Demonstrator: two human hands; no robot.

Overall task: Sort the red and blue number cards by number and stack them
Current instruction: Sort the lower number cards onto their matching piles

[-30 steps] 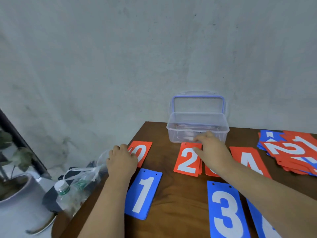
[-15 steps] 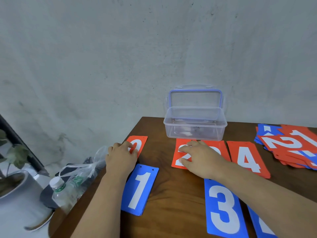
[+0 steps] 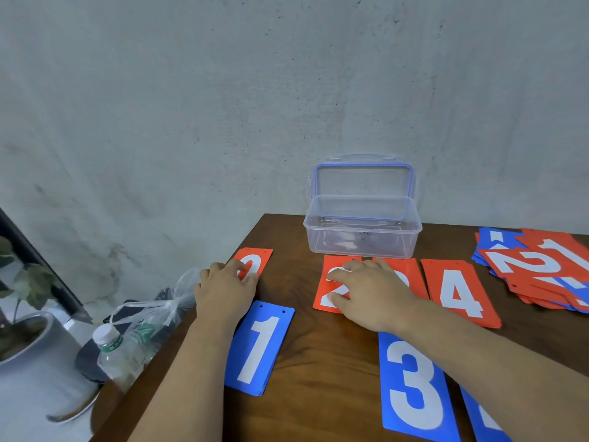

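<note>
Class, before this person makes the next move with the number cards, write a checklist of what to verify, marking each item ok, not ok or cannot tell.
1. Left hand rests on the red 0 card: ok.
2. Right hand lies flat on the red 2 card: ok.
3. Number on the red card beside it is readable: cannot tell, the hand covers it.
4. Red 4 card lies flat and uncovered: ok.
5. Mixed pile at the far right is sorted: not ok, red and blue overlap loosely.
6. Clear box has its lid open: ok.
</note>
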